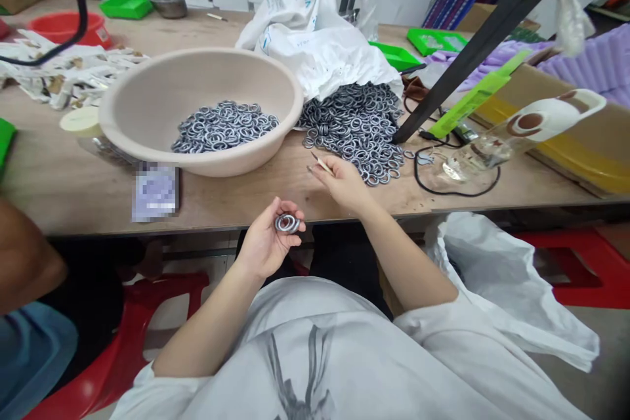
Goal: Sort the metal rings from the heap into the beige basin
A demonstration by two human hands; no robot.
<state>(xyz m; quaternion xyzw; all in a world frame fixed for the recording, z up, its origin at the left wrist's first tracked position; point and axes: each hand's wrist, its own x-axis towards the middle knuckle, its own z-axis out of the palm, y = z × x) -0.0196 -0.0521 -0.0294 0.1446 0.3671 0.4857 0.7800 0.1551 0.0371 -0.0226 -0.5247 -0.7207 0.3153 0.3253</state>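
Observation:
My left hand (266,243) is curled, palm up, around a few grey metal rings (287,223) just in front of the table edge. Between the fingers of my right hand (344,182) is a slim pen-like tool (322,163) with a pale handle and a dark tip; its exact kind is too small to tell. Beyond that hand, a heap of grey rings (357,125) spills onto the table from a white sack (315,46). To the left stands a large beige basin (207,164), with more loose rings (226,126) in its bottom.
A lidded jar (81,121) and a small pixelated item (155,192) sit left of the basin. On the right are a slanted dark post (457,59), a clear bottle (512,131) and a black cable (457,194). Another person's arm (29,256) is at far left.

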